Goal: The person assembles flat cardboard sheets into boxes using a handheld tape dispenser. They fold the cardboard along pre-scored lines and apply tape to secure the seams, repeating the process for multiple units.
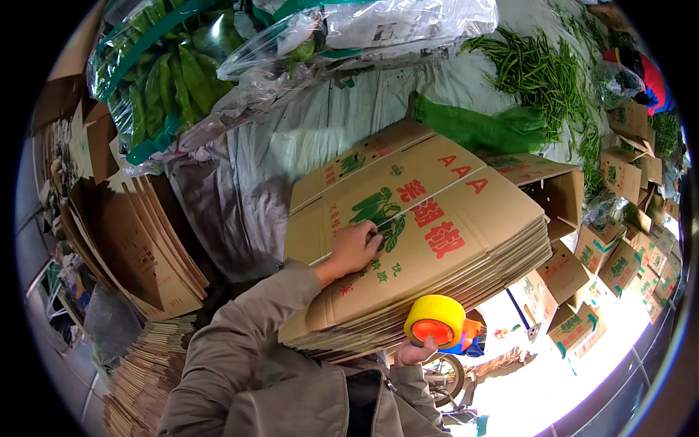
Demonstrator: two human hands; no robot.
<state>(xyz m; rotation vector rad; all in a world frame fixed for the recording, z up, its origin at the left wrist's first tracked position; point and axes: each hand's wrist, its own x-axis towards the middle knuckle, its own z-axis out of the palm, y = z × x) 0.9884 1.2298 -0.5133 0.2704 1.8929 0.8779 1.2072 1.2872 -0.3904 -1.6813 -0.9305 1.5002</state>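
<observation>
A thick stack of flattened cardboard cartons (415,218) lies tilted in front of me, the top one printed with green peppers and red characters. My left hand (355,247) rests on that top carton, its fingers curled; whatever may be inside them is hidden. At the stack's near right edge, my right hand (416,352) grips a tape dispenser (435,320) that carries a wide yellow roll and has orange and blue parts. The dispenser stays close beside the stack's layered edges.
Bagged green peppers (171,87) stand at the far left. Loose long green peppers (539,76) lie on a pale sheet beside green netting (480,127). More flattened cartons (135,247) lean at left. Open boxes (557,189) and several printed cartons (619,262) fill the right.
</observation>
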